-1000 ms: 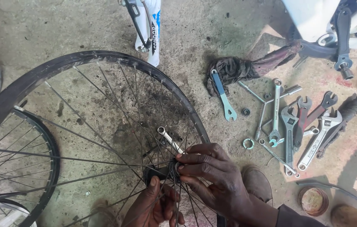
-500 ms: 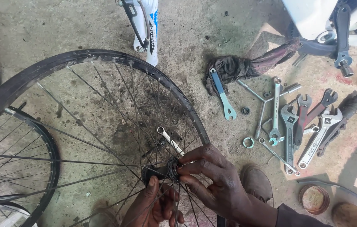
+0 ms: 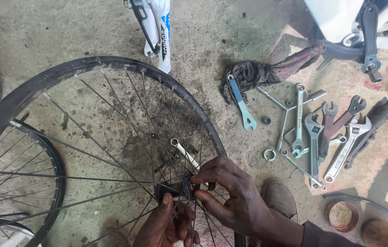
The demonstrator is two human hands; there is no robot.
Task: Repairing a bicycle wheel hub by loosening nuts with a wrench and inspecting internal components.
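Observation:
A bare spoked bicycle wheel [image 3: 88, 68] stands over the concrete floor, its dark hub [image 3: 175, 188] near the bottom centre. My left hand [image 3: 168, 224] reaches through the spokes from below and grips the hub. My right hand [image 3: 230, 192] pinches a small part at the hub's axle end with its fingertips. A small silver wrench [image 3: 184, 152] lies just behind the hub, next to my right fingers.
Several wrenches and spanners [image 3: 317, 132] lie spread on the floor at right, with a blue-handled flat spanner [image 3: 242, 103], a washer [image 3: 270, 154], a nut [image 3: 266, 120] and a dark rag [image 3: 253, 73]. Another wheel [image 3: 15, 183] lies at left. A white bike frame [image 3: 340, 18] and fork [image 3: 159, 32] stand behind. A round tin [image 3: 342, 215] sits lower right.
My right fingers have shifted slightly at the axle end. The view has drifted a little; the wheel and tools stay put.

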